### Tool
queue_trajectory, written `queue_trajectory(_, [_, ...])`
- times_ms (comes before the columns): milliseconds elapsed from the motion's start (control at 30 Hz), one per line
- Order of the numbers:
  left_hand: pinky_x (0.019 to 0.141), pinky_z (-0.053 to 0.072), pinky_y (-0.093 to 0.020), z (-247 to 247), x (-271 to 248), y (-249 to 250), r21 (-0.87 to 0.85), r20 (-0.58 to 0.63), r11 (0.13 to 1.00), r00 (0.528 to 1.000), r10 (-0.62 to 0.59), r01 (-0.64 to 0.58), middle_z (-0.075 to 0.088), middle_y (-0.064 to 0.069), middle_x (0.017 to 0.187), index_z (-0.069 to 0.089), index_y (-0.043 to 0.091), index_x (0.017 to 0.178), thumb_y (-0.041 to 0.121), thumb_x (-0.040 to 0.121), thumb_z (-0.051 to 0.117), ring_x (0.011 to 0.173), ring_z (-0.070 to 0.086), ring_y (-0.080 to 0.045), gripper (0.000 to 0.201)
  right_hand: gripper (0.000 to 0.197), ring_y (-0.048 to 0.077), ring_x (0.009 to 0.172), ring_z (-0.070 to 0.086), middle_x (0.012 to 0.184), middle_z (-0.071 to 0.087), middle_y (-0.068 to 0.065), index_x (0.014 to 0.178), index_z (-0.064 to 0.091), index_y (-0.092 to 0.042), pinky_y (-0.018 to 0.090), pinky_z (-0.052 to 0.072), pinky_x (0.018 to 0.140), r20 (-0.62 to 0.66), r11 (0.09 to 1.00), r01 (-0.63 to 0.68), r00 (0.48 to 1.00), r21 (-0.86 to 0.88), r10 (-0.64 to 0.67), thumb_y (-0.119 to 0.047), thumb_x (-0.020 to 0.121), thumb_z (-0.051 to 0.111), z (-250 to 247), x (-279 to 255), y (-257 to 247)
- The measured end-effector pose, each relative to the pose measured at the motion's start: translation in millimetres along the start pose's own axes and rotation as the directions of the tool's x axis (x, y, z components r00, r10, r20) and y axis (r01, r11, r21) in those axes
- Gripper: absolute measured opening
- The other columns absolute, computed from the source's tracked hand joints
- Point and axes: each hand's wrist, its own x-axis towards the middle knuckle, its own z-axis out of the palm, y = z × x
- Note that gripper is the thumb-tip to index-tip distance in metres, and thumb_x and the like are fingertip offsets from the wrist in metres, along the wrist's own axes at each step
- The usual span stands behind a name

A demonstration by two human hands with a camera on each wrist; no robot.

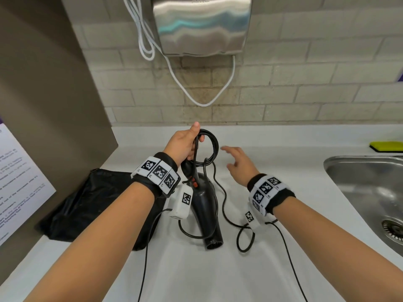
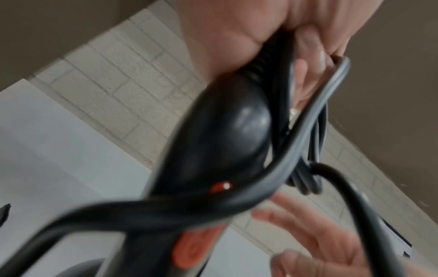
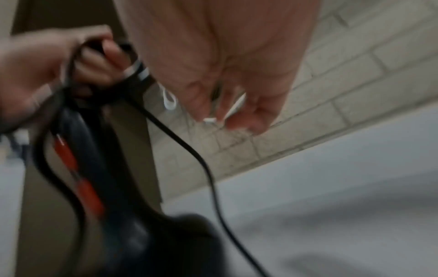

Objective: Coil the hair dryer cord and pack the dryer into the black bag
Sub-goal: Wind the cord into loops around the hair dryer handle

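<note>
1. While the head view looks down on a white counter (image 1: pixel 283 149), the left hand (image 1: pixel 185 144) is closed around loops of the black cord (image 1: pixel 212 144) and the end of the hair dryer (image 1: pixel 205 205), which hangs nozzle-down with its barrel low over the counter. The right hand (image 1: pixel 239 164) hovers just beside the loops, fingers spread and holding nothing. Loose cord trails down across the counter to a small loop near the right wrist. The black bag (image 1: pixel 91 203) lies crumpled on the counter, to the left of the dryer, partly under the left forearm. A steel sink (image 1: pixel 366 186) sits at right, a yellow sponge (image 1: pixel 386 146) behind it, and a metal hand dryer (image 1: pixel 202 25) hangs on the brick wall.

2. Seen from the left wrist, the left hand's fingers (image 2: pixel 305 43) curl round the dryer's handle (image 2: pixel 222 135) and several cord strands (image 2: pixel 315 131); orange switches (image 2: pixel 196 249) show lower down. The right hand (image 2: pixel 315 243) appears blurred below, fingers extended.

3. Seen from the right wrist, though blurred, the right hand (image 3: pixel 225 75) has loosely bent fingers gripping nothing, apart from the cord (image 3: pixel 189 148). The left hand (image 3: pixel 47 75) clasps the loops above the hanging dryer (image 3: pixel 99 178).
</note>
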Motion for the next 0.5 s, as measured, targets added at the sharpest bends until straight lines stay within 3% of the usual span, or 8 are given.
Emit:
queue_trajectory(33, [0.037, 0.023, -0.017, 1, 1, 0, 0.005, 0.004, 1.0, 1.0, 0.003, -0.003, 0.023, 0.01, 0.04, 0.05, 0.014, 0.064, 0.046, 0.097, 0.033, 0.034, 0.02, -0.006, 0.049, 0.057, -0.003, 0.08, 0.046, 0.135, 0.042, 0.003, 0.137, 0.038, -0.02, 0.01, 0.04, 0.078, 0.064, 0.992, 0.052, 0.996, 0.117, -0.06, 0.008, 0.087, 0.042, 0, 1, -11])
queue_trajectory(100, [0.036, 0.024, -0.016, 3, 1, 1, 0.007, 0.006, 1.0, 1.0, 0.007, -0.007, 0.024, 0.011, 0.038, 0.05, 0.014, 0.064, 0.045, 0.098, 0.033, 0.033, 0.021, -0.006, 0.049, 0.057, -0.006, 0.067, 0.045, 0.123, 0.05, -0.004, 0.134, 0.039, -0.021, 0.007, 0.039, 0.058, 0.216, 0.954, 0.052, 0.969, 0.296, -0.12, 0.011, 0.087, 0.037, 4, 3, -27])
queue_trajectory(200, [0.035, 0.024, -0.016, 4, 1, 1, 0.007, 0.005, 1.0, 1.0, 0.002, -0.002, 0.025, 0.011, 0.037, 0.05, 0.013, 0.064, 0.045, 0.097, 0.034, 0.032, 0.022, -0.006, 0.049, 0.039, 0.004, 0.068, 0.047, 0.099, 0.056, -0.004, 0.109, 0.051, -0.028, 0.017, 0.038, 0.053, 0.293, 0.917, 0.03, 0.943, 0.398, -0.158, 0.005, 0.09, 0.04, 12, 7, -26])
queue_trajectory(300, [0.036, 0.024, -0.016, 4, 0, 1, 0.0, 0.004, 1.0, 1.0, -0.002, 0.002, 0.024, 0.01, 0.039, 0.05, 0.013, 0.064, 0.045, 0.097, 0.034, 0.033, 0.021, -0.006, 0.049, 0.029, 0.002, 0.055, 0.046, 0.073, 0.052, -0.001, 0.081, 0.055, -0.024, 0.013, 0.036, 0.047, 0.155, 0.91, 0.015, 0.984, 0.415, -0.087, -0.001, 0.093, 0.042, 14, 11, -18])
queue_trajectory(367, [0.036, 0.024, -0.016, 5, -1, 2, -0.007, 0.001, 1.0, 1.0, -0.005, 0.005, 0.023, 0.011, 0.04, 0.05, 0.013, 0.064, 0.045, 0.097, 0.034, 0.033, 0.02, -0.006, 0.049, 0.031, -0.001, 0.039, 0.043, 0.064, 0.048, 0.002, 0.071, 0.053, -0.019, 0.01, 0.032, 0.04, 0.018, 0.877, -0.045, 0.999, 0.478, 0.042, -0.002, 0.094, 0.04, 12, 17, -9])
queue_trajectory(433, [0.037, 0.024, -0.016, 6, -1, 2, -0.007, -0.002, 1.0, 1.0, -0.008, 0.008, 0.023, 0.01, 0.04, 0.05, 0.014, 0.064, 0.046, 0.097, 0.035, 0.034, 0.02, -0.006, 0.049, 0.032, -0.002, 0.032, 0.038, 0.06, 0.043, 0.003, 0.067, 0.049, -0.016, 0.01, 0.03, 0.036, -0.067, 0.849, -0.12, 0.982, 0.515, 0.179, -0.003, 0.094, 0.037, 9, 22, 1])
queue_trajectory(500, [0.038, 0.024, -0.016, 7, 0, 1, 0.0, 0.002, 1.0, 1.0, -0.011, 0.011, 0.023, 0.011, 0.041, 0.05, 0.014, 0.064, 0.047, 0.097, 0.035, 0.035, 0.02, -0.006, 0.049, 0.033, 0.004, 0.037, 0.041, 0.06, 0.042, 0.003, 0.065, 0.045, -0.016, 0.014, 0.031, 0.035, -0.12, 0.826, -0.203, 0.944, 0.525, 0.308, -0.005, 0.094, 0.034, 4, 26, 10])
